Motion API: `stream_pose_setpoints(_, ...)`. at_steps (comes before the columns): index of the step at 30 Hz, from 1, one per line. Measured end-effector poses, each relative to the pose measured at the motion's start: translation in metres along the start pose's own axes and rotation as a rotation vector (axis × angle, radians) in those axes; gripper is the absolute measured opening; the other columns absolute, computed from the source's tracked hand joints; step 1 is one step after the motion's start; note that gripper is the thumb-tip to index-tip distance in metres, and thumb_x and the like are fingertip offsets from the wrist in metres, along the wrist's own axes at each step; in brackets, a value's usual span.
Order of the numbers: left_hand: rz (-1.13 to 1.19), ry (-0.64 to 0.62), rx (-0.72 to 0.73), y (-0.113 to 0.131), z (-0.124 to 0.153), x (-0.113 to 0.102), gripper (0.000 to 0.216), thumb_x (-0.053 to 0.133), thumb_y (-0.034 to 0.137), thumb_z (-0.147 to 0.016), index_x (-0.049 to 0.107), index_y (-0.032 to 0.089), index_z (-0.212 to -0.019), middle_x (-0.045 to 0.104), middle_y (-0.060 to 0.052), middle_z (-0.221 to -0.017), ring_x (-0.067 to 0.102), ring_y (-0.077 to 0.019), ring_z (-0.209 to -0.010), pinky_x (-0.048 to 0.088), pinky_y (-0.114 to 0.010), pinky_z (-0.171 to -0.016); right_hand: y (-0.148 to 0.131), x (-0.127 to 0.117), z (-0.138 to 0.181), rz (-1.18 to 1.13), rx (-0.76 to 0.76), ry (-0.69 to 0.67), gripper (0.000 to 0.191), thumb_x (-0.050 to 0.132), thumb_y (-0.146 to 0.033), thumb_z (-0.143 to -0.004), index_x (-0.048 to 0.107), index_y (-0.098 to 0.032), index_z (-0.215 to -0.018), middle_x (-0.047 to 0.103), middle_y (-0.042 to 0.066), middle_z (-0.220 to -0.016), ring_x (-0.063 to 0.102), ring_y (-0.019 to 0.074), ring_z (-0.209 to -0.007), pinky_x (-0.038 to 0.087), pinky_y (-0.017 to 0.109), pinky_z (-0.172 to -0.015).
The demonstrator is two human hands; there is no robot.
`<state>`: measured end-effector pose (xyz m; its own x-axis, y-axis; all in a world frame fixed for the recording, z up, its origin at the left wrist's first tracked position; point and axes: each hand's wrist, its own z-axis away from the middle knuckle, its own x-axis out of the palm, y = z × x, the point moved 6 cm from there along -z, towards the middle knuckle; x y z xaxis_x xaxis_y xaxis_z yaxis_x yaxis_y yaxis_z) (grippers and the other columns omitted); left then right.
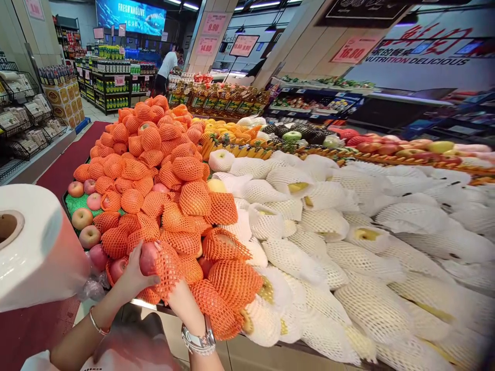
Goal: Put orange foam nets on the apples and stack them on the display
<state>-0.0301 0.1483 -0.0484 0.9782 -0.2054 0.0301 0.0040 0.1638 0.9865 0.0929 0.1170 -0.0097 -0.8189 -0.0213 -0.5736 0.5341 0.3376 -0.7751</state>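
Observation:
My left hand (134, 275) curls its thumb and fingers round a red apple (148, 259) at the near edge of the apple pile. Against the apple's right side is an orange foam net (168, 268). My right hand (181, 298) reaches up into this net, which covers most of its fingers; a fingertip shows near the top of the apple. Around both hands lie apples in orange foam nets (131, 201). A few bare apples (89, 236) rest along the pile's left side on a green mat (75, 204).
A large white roll of plastic bags (46, 247) stands close on the left. White-netted fruit (309, 257) spreads across the right side. Behind are orange and dark-netted fruit, then bottles of oil (216, 98). A person (167, 72) stands farther back near the shelves.

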Motion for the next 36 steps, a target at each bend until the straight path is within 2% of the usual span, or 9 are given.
stream_pose_setpoints(3, 0.004, 0.04, 0.032, 0.002, -0.002, -0.001, 0.094, 0.084, 0.037, -0.058, 0.043, 0.02, -0.141, 0.051, -0.015, -0.145, 0.037, -0.0356, -0.145, 0.023, -0.048, -0.123, -0.004, 0.005, -0.002, 0.024, 0.029, -0.079, 0.042, 0.037, -0.027, -0.101, 0.06, -0.021, -0.135, 0.069, 0.012, -0.125, 0.061, 0.0252, -0.124, 0.039, 0.048, -0.118)
stream_pose_setpoints(7, 0.119, 0.099, 0.029, -0.004, -0.013, -0.013, 0.064, 0.076, 0.039, -0.065, 0.054, 0.02, -0.121, 0.061, -0.011, -0.129, 0.054, -0.0319, -0.13, 0.035, -0.045, -0.116, -0.011, 0.003, 0.012, 0.106, 0.166, -0.212, 0.04, 0.035, -0.021, -0.099, 0.073, -0.018, -0.112, 0.076, 0.012, -0.1, 0.072, 0.0267, -0.1, 0.055, 0.046, -0.101)
stream_pose_setpoints(10, 0.224, 0.151, -0.038, -0.012, -0.023, -0.025, 0.048, 0.071, 0.046, -0.069, 0.058, 0.02, -0.107, 0.066, -0.009, -0.113, 0.061, -0.0302, -0.116, 0.043, -0.045, -0.109, -0.033, 0.0, 0.025, 0.072, 0.073, -0.234, 0.049, 0.035, -0.01, -0.093, 0.061, -0.015, -0.135, 0.066, 0.015, -0.133, 0.061, 0.0268, -0.126, 0.05, 0.046, -0.11)
stream_pose_setpoints(12, 0.259, 0.161, -0.05, -0.013, -0.026, -0.031, 0.046, 0.067, 0.05, -0.073, 0.058, 0.02, -0.107, 0.067, -0.009, -0.113, 0.062, -0.0291, -0.115, 0.045, -0.043, -0.107, -0.042, -0.001, 0.029, 0.043, 0.005, -0.175, 0.066, 0.033, -0.002, -0.086, 0.047, -0.017, -0.149, 0.053, 0.012, -0.149, 0.049, 0.0231, -0.139, 0.042, 0.042, -0.116)
stream_pose_setpoints(15, 0.262, 0.145, -0.047, -0.013, -0.024, -0.033, 0.048, 0.067, 0.049, -0.075, 0.06, 0.02, -0.112, 0.068, -0.01, -0.121, 0.06, -0.0289, -0.121, 0.045, -0.039, -0.108, -0.03, -0.004, 0.026, 0.094, 0.11, 0.033, 0.059, 0.032, -0.003, -0.088, 0.059, -0.015, -0.138, 0.066, 0.014, -0.133, 0.064, 0.0233, -0.124, 0.051, 0.04, -0.108)
stream_pose_setpoints(18, 0.232, 0.148, -0.026, -0.012, -0.019, -0.032, 0.052, 0.067, 0.047, -0.075, 0.062, 0.018, -0.119, 0.065, -0.012, -0.131, 0.054, -0.031, -0.131, 0.038, -0.042, -0.116, -0.007, -0.004, 0.023, 0.106, 0.242, 0.193, 0.039, 0.037, -0.019, -0.098, 0.07, -0.015, -0.119, 0.074, 0.015, -0.113, 0.072, 0.0266, -0.105, 0.058, 0.042, -0.098)
stream_pose_setpoints(21, 0.159, 0.113, 0.048, -0.003, -0.014, -0.029, 0.056, 0.065, 0.045, -0.078, 0.061, 0.017, -0.125, 0.061, -0.013, -0.141, 0.049, -0.0318, -0.138, 0.031, -0.045, -0.121, 0.013, -0.003, 0.023, 0.067, 0.3, 0.245, 0.042, 0.043, -0.037, -0.1, 0.062, -0.013, -0.131, 0.066, 0.018, -0.13, 0.065, 0.0297, -0.121, 0.053, 0.047, -0.106)
stream_pose_setpoints(26, 0.09, 0.026, 0.066, 0.006, -0.005, -0.022, 0.055, 0.06, 0.044, -0.082, 0.059, 0.019, -0.132, 0.06, -0.009, -0.144, 0.049, -0.0278, -0.14, 0.032, -0.04, -0.122, 0.026, -0.001, 0.023, -0.002, 0.312, 0.136, 0.049, 0.042, -0.042, -0.1, 0.051, -0.019, -0.143, 0.05, 0.014, -0.15, 0.044, 0.0275, -0.143, 0.039, 0.048, -0.118)
stream_pose_setpoints(36, 0.315, 0.094, 0.0, -0.027, -0.011, -0.028, 0.056, 0.057, 0.055, -0.084, 0.064, 0.017, -0.124, 0.065, -0.013, -0.137, 0.054, -0.0289, -0.135, 0.037, -0.043, -0.119, -0.004, 0.001, 0.004, 0.089, 0.225, -0.049, 0.05, 0.055, -0.016, -0.088, 0.049, -0.014, -0.137, 0.058, 0.018, -0.135, 0.055, 0.0314, -0.129, 0.046, 0.051, -0.111)
